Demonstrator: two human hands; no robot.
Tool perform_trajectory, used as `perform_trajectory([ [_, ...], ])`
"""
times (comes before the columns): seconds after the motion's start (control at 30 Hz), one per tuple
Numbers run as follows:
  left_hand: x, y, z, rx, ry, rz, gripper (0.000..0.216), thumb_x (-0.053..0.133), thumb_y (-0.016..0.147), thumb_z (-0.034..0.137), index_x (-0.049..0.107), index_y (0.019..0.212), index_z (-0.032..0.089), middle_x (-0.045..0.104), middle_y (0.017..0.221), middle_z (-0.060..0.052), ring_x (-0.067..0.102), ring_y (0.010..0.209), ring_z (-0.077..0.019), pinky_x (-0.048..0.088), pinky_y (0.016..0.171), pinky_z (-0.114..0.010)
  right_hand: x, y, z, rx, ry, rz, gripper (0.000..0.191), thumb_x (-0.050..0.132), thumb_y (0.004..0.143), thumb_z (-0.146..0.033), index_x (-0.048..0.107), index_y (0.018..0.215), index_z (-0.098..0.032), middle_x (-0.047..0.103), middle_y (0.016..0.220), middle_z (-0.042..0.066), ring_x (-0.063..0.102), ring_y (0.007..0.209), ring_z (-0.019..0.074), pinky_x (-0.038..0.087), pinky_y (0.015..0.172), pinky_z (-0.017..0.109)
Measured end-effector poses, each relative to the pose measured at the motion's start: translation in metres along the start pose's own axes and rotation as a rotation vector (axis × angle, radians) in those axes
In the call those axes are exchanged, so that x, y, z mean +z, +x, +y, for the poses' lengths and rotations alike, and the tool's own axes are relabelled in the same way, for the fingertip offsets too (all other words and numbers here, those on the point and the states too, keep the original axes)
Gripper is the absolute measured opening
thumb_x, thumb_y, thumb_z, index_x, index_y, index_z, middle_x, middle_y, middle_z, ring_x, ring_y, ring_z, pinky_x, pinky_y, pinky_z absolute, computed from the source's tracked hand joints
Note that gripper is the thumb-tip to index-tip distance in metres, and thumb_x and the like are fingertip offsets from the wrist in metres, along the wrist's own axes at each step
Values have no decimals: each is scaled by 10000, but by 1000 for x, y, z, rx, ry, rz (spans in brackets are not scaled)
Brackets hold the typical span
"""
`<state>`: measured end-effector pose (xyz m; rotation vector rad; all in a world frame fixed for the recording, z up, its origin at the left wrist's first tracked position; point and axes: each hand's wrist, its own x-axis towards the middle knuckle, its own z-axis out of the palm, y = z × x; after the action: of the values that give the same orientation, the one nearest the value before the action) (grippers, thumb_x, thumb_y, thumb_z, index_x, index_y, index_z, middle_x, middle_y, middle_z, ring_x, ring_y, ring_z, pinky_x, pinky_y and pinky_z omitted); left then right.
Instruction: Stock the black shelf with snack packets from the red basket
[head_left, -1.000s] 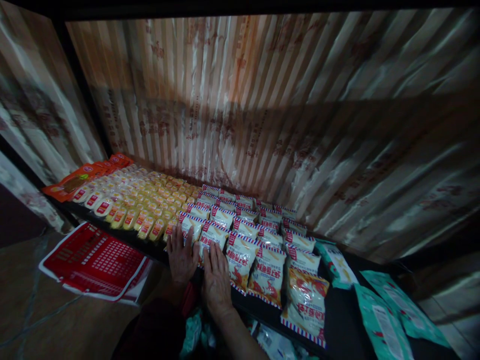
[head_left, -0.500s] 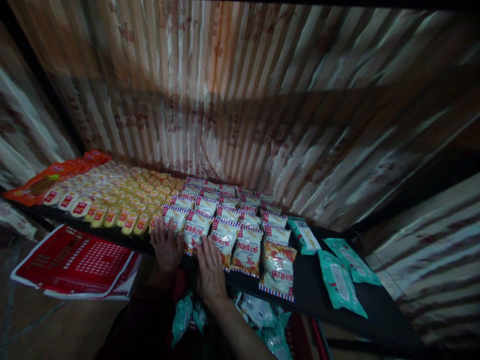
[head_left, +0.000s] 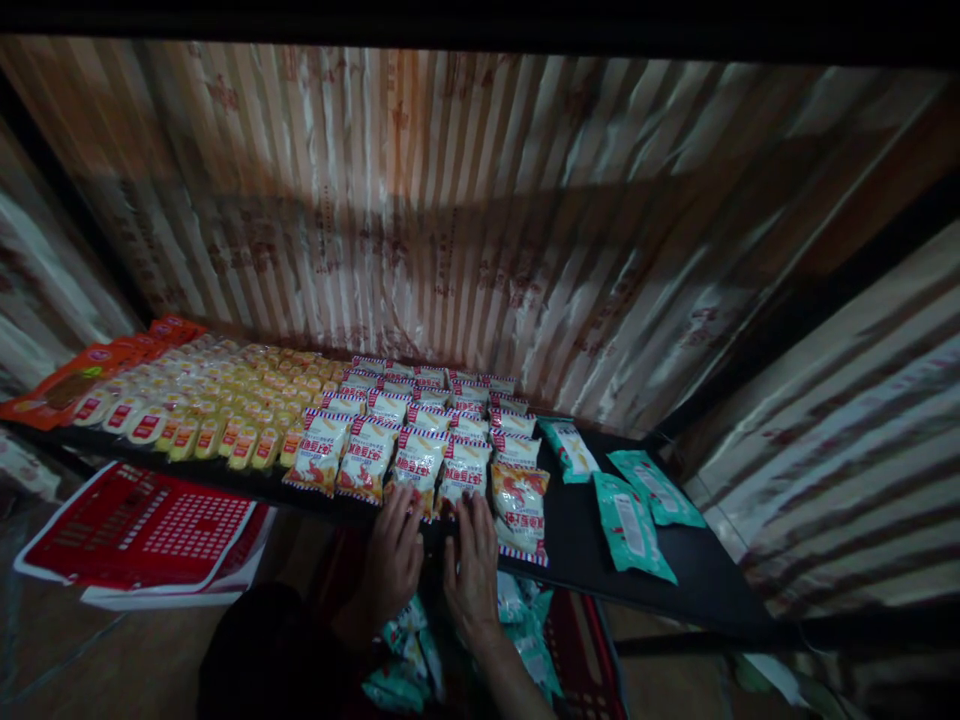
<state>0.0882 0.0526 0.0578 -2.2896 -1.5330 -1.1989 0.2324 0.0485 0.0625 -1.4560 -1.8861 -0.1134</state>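
Note:
White snack bags with red lettering and striped edges stand in rows on a black shelf. My left hand is open, its outstretched fingertips against the lower part of a front-row snack bag. Beside it, my right hand lies open with fingers extended at the bottom of the neighbouring snack bag. Neither hand grips anything. Just right of my right hand, one bag with an orange picture leans forward of the others.
Teal packets lie at the shelf's right. Small yellow packaged snacks and orange packets fill the left. A red basket stands below left; more teal packets are below the shelf. Striped sheeting hangs behind.
Both hands have moved right along the front row, the left from the first bags to the third. Front-row bags at left now sit straighter. The view has shifted slightly.

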Motion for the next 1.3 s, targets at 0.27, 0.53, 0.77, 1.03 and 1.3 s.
perform_trajectory([
  [0.27, 44, -4, 55, -117, -128, -86, 493, 326, 921, 146, 309, 1413, 176, 300, 1504, -100, 260, 1393, -196, 401, 1066, -403, -26, -8, 45, 90, -5, 140, 496, 318, 943, -237, 266, 1435, -201, 234, 1519, 132, 195, 1399, 290, 308, 1048, 557],
  [0.53, 63, -4, 57, -89, -112, -108, 487, 328, 917, 138, 324, 1404, 159, 284, 1512, -91, 163, 1421, -219, 376, 1086, -450, -24, -17, 68, 120, 12, 164, 484, 332, 943, -271, 303, 1420, -191, 255, 1505, 152, 210, 1389, 301, 317, 1033, 566],
  [0.77, 68, -4, 56, -60, -120, -120, 509, 311, 918, 122, 278, 1424, 160, 283, 1510, -109, 168, 1418, -232, 385, 1080, -470, -24, -17, 72, 111, 27, 168, 513, 345, 943, -274, 254, 1445, -219, 252, 1510, 137, 214, 1390, 292, 317, 1039, 552],
  [1.03, 65, -2, 53, -69, -116, -139, 485, 300, 908, 98, 338, 1390, 145, 288, 1505, -125, 139, 1423, -243, 376, 1078, -491, -23, -19, 78, 155, 34, 154, 524, 317, 956, -297, 210, 1464, -219, 221, 1522, 138, 186, 1398, 296, 309, 1037, 576],
  [1.3, 59, -1, 68, -41, -43, -69, 480, 351, 887, 96, 393, 1363, 142, 269, 1514, -120, 136, 1425, -252, 350, 1081, -476, -24, -20, 80, 145, 39, 123, 531, 309, 960, -273, 172, 1472, -248, 158, 1547, 106, 147, 1410, 288, 302, 1051, 569],
])
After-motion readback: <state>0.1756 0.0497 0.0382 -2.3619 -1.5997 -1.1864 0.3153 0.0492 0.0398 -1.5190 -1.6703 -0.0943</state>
